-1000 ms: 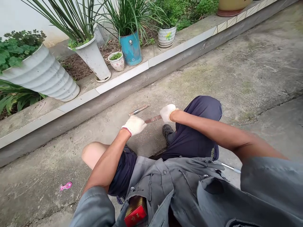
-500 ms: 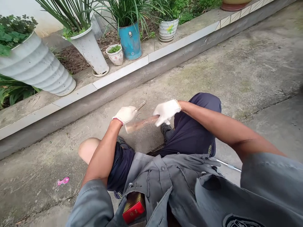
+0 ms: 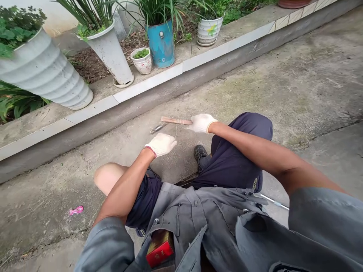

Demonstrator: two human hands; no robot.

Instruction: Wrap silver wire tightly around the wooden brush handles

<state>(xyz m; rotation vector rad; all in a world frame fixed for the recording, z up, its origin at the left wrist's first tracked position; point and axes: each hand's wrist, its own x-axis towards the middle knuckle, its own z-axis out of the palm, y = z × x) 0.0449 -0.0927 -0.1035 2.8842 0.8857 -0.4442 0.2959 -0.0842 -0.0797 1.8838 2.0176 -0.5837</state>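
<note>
Person's R hand [image 3: 200, 123], in a white knit glove w/ yellowish cuff, is gripping one end of a short reddish-brown wooden stick [image 3: 169, 120], fingers curling round it; the stick's free end is pointing left of those fingers, approx. level. A thin pale string [image 3: 176, 132] is circling the stick's middle in several turns, just left of the R fingertips, & a length of it is running from there to the L fingers. L hand [image 3: 161, 144], in a white knit glove w/ red cuff, is pinching that string btwn bunched fingertips, below the stick.

A thin grey-brown rod w/ silvery patches [image 3: 159, 128] is lying on the grey concrete ground [image 3: 283, 87] just beyond the L fingers, its far end passing behind the stick; can't tell if they're touching. A black shoe w/ pale stitching [image 3: 200, 152] is resting nearer the body than the R fingers. A small pink plastic item [image 3: 76, 210] is lying well left of the L fingers. Beyond both hands' fingers, a low white-tiled ledge [image 3: 150, 83] is bearing potted plants, incl. a blue cylindrical pot [image 3: 161, 47]. A red-&-gold box [image 3: 160, 254] is poking from a grey shirt [image 3: 187, 215] pocket, bodyward of the L fingers.
</note>
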